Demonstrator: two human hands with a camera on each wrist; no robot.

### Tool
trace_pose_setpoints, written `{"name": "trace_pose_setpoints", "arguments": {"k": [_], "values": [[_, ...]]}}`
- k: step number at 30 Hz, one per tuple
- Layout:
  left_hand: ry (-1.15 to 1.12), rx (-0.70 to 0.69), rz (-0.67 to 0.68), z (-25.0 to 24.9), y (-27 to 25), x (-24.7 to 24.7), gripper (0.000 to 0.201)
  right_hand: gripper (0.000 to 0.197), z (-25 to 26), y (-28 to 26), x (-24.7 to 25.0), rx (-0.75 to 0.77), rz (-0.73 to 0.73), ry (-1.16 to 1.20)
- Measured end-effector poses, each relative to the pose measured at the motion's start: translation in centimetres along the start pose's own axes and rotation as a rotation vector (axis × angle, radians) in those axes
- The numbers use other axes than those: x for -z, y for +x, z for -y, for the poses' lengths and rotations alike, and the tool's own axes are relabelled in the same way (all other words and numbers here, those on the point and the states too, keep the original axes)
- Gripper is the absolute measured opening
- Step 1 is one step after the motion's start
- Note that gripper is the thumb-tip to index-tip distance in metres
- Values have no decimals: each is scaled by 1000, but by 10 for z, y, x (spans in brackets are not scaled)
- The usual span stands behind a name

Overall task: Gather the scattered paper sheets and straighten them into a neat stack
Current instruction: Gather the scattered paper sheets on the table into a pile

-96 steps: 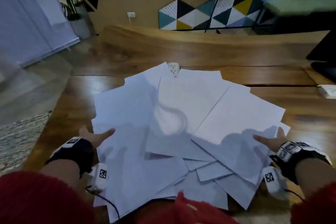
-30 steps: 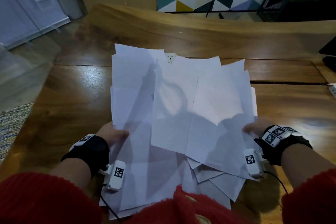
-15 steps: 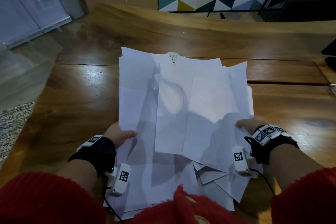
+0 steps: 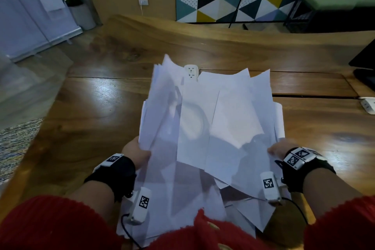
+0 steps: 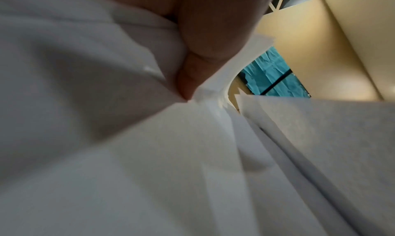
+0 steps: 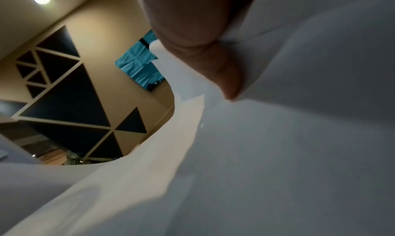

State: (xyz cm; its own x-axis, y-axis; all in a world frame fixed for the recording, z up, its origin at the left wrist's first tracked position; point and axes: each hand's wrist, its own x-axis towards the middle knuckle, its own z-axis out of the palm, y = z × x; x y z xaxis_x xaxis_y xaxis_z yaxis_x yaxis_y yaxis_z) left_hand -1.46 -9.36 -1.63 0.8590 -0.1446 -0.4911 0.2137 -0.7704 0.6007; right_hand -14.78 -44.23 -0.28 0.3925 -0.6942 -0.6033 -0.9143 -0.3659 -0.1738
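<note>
Several white paper sheets [image 4: 211,119] form a loose, uneven bundle on the wooden table [image 4: 91,128], their far corners fanned out and curling upward. My left hand [image 4: 136,154] grips the bundle's left edge, thumb on top. My right hand [image 4: 278,150] grips the right edge the same way. The fingers of both hands are hidden beneath the sheets. In the left wrist view the thumb [image 5: 203,45] presses onto the paper sheets [image 5: 149,155]. The right wrist view shows the other thumb [image 6: 203,37] on the paper sheets [image 6: 278,138]. More sheets lie askew at the near edge, by my red sleeves.
A white power socket [image 4: 190,72] sits on the table just behind the sheets. Another white socket strip [image 4: 368,105] and a dark monitor base [image 4: 363,75] are at the far right. The table's left edge drops to floor and a rug [image 4: 12,144].
Both hands have moved inward, squeezing the wide spread of sheets into a narrower bundle. The far ends of the sheets have risen and curled up.
</note>
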Motion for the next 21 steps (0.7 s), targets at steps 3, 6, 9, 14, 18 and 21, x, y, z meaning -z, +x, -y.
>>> {"name": "trace_pose_setpoints", "arguments": {"k": [3,6,9,14,18,21], "values": [[-12,32,-53,13,2,18,56,32,-16,8,3,-18,-13,155],[-14,73,-128,24,5,35,50,37,-29,9,11,-52,-47,283],[6,96,-202,32,7,44,40,38,-34,3,17,-78,-73,399],[36,97,-178,38,7,42,39,40,-32,1,26,-79,-103,644],[25,111,-165,45,8,42,42,39,-17,-1,43,-21,-110,820],[18,141,-207,53,9,51,41,32,-12,-4,56,-5,-109,860]]}}
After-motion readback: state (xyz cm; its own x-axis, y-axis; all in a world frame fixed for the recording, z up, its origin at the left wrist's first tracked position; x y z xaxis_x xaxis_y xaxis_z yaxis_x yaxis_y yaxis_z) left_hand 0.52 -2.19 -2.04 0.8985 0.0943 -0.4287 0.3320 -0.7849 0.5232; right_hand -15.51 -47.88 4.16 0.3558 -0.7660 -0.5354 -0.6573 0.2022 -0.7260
